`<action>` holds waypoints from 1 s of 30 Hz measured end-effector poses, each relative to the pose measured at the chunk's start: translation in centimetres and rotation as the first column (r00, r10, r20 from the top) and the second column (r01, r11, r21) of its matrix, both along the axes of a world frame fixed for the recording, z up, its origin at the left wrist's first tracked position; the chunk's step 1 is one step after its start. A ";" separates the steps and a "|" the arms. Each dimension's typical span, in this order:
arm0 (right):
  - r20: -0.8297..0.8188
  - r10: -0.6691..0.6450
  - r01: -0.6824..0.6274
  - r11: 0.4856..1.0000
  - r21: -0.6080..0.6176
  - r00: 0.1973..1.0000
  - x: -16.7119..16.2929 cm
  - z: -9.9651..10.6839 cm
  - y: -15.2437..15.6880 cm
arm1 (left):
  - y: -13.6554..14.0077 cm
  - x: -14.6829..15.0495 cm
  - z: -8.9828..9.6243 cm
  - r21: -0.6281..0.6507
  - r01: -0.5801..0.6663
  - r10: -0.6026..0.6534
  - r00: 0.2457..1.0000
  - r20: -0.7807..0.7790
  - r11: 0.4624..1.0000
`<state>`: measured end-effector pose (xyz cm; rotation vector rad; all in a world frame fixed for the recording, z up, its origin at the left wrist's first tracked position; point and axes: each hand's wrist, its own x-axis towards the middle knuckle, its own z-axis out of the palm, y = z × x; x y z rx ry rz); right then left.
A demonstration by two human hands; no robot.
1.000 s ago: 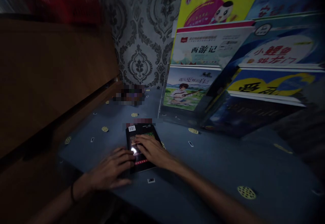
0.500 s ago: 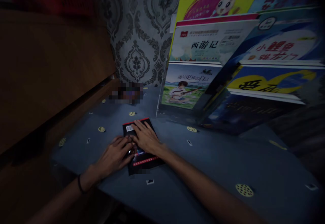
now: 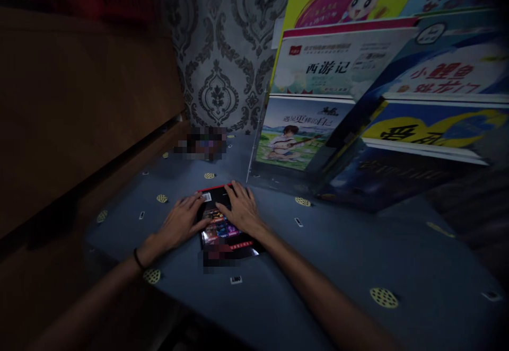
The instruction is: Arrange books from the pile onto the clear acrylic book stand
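A black book [image 3: 221, 222] with a red upper edge, a white barcode label and rows of small colourful pictures lies flat on the table. My left hand [image 3: 183, 220] rests along the book's left edge, its fingers stretched forward and the thumb reaching onto the cover. On the upper right part of the same book, my right hand [image 3: 242, 209] lies flat with its fingers spread. The two hands are apart, and the pictures show between them. Part of the book's lower end is blurred out by blocks.
A clear rack [image 3: 274, 177] holding several upright children's books stands at the back right. The table wears a grey-blue cloth [image 3: 318, 266]. A pixelated object [image 3: 201, 143] lies at the back, by the patterned wall [image 3: 218, 94]. Brown wooden furniture [image 3: 87, 112] borders the left side.
My hands have moved apart: the left has shifted to the book's left edge, the right to the upper right. More of the pictured cover now shows. The view has shifted slightly.
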<state>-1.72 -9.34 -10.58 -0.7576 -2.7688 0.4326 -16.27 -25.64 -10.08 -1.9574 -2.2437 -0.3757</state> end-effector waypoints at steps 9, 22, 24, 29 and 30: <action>-0.085 0.032 -0.032 0.999 0.006 0.996 0.0 -0.5 0.6 | 1.2 -1.6 -0.4 -0.050 -0.004 0.006 0.999 0.034 0.999; -0.266 0.109 -0.151 0.978 -0.142 0.958 4.4 -1.5 4.2 | 2.7 -1.6 2.5 -0.262 0.185 -0.173 0.983 0.069 0.947; -0.286 0.120 -0.164 0.977 -0.136 0.951 4.4 -1.6 4.0 | 3.3 -0.2 2.0 -0.228 0.249 -0.237 0.968 0.077 0.941; -0.267 0.105 -0.136 0.986 -0.101 0.958 4.6 -1.5 3.5 | 3.3 3.1 1.6 -0.224 0.367 -0.342 0.929 0.144 0.903; -0.258 0.106 -0.135 0.986 -0.095 0.960 4.6 -1.4 3.4 | 3.0 3.5 1.8 -0.237 0.387 -0.359 0.920 0.154 0.891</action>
